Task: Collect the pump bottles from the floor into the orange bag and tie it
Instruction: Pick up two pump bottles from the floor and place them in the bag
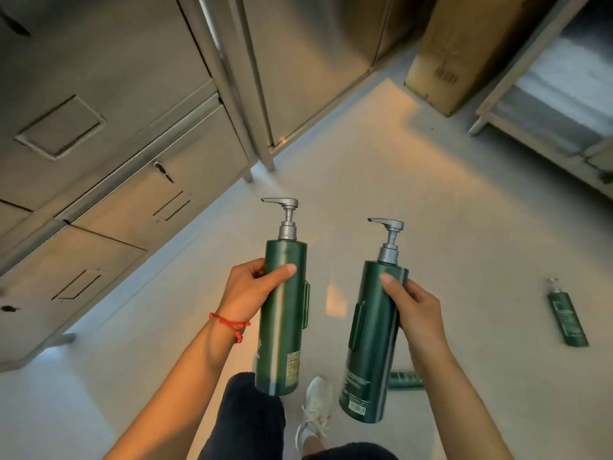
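My left hand grips a tall green pump bottle upright around its upper body; its grey pump head points left. My right hand holds a second green pump bottle the same way, slightly lower and to the right. A third green bottle lies flat on the floor at the right. Part of another green bottle shows on the floor behind my right forearm. No orange bag is in view.
Steel cabinets with locked doors line the left side and back. A cardboard box stands at the back right beside a metal shelf unit. My white shoe and dark trousers are below the bottles on the pale floor.
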Available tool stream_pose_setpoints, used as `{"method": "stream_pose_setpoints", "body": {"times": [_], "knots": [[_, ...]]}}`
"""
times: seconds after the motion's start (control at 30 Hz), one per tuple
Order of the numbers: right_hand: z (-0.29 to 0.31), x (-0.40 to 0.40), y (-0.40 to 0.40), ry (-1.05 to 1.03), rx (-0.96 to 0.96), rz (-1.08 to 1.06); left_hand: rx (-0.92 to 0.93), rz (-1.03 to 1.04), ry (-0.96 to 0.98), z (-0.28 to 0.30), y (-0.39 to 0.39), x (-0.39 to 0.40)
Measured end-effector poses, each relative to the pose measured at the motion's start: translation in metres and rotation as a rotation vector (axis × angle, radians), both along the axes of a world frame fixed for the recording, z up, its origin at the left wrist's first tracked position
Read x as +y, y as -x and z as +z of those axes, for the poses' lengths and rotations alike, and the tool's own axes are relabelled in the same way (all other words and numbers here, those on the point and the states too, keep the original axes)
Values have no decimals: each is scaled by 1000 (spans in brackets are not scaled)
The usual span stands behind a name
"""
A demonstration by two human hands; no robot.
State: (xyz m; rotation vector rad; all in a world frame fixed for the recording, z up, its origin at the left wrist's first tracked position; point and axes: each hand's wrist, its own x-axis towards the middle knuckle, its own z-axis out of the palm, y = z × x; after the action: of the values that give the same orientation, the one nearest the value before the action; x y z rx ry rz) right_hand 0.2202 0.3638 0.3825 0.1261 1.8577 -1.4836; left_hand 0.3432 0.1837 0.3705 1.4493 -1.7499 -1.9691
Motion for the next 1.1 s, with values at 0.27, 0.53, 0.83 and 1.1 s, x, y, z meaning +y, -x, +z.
{"method": "stream_pose_setpoints", "body": {"times": [0.27, 0.53, 0.83, 1.1], "knots": [[52, -30, 84, 18, 12, -136, 50, -64, -16, 51, 97, -22], [87, -96, 199, 34, 53, -257, 101, -160, 3, 88, 230, -98], [117, -134, 333, 65, 114, -315, 152, -259, 26, 119, 382, -148], [142, -147, 480, 73, 170, -294, 237, -263, 86, 147, 525, -157]]}}
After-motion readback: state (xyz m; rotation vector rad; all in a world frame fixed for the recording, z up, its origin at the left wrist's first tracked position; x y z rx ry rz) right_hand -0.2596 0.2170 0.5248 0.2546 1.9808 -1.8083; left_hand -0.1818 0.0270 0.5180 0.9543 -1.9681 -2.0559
